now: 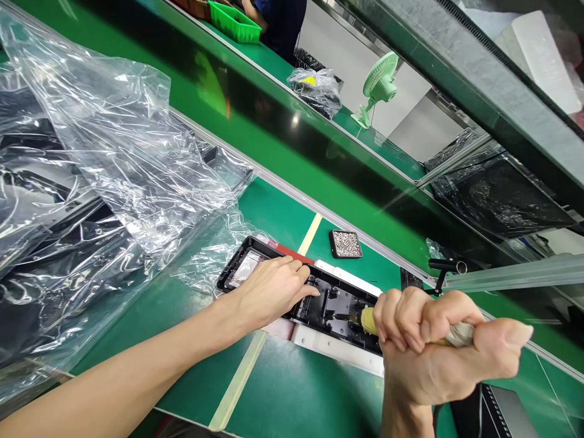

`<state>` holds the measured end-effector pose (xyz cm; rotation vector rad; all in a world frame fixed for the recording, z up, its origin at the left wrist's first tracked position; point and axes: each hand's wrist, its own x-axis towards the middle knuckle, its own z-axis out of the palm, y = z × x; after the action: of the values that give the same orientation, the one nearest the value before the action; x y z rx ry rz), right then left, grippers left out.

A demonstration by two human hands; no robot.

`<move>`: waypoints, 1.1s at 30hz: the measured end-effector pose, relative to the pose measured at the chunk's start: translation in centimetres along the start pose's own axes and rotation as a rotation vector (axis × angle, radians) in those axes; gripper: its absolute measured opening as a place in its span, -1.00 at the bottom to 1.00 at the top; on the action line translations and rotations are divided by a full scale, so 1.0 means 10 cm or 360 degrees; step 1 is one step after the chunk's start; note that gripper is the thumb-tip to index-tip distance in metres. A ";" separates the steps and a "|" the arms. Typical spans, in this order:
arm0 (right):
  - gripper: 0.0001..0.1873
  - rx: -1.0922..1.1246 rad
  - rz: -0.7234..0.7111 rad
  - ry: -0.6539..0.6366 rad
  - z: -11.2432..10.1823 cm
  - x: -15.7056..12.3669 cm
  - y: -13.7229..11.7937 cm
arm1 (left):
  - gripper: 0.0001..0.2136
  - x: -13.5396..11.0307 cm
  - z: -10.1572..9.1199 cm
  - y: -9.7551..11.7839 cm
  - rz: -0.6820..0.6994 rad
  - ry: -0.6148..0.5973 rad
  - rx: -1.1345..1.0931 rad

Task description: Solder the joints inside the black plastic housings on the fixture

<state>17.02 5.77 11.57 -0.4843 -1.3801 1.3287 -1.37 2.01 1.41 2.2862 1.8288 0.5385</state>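
A long black plastic housing (314, 298) lies across the bench in a white and red fixture (326, 347). My left hand (276, 286) rests over its middle, fingers on the far rim and thumb reaching inside, gripping it. In my right hand (438, 347) is a screwdriver with a yellow nose (368, 320), its fingers wrapped round the body. The driver's shaft points left into the housing, among black posts and a dark plate; whether the tip touches a screw cannot be made out. Part of the housing is hidden beneath both hands.
Beyond the fixture sits a small black tray of screws (347, 244). Clear plastic bags (137, 152) with dark parts cover the left side. A green conveyor belt (274, 134) runs behind. Across it are a person (285, 24), a green basket (235, 24) and a fan (381, 79).
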 end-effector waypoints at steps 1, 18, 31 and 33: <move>-0.31 -0.0004 0.0002 -0.0001 0.00 0.00 0.00 | -0.59 0.00 0.00 0.00 0.0007 0.0007 -0.0001; -0.23 -0.0023 0.0009 0.0053 0.00 -0.01 0.01 | -0.64 0.02 -0.04 0.01 0.0018 -0.0001 0.0046; -0.27 -0.0019 -0.0002 -0.0014 0.01 0.00 0.00 | -0.64 0.03 0.00 0.01 0.0014 0.0010 0.0027; -0.30 -0.0001 0.0013 -0.0013 0.00 0.00 0.00 | -0.63 0.03 0.00 0.00 0.0015 0.0009 0.0025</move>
<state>17.04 5.73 11.55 -0.4855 -1.3865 1.3383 -1.27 2.24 1.44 2.3068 1.8324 0.5346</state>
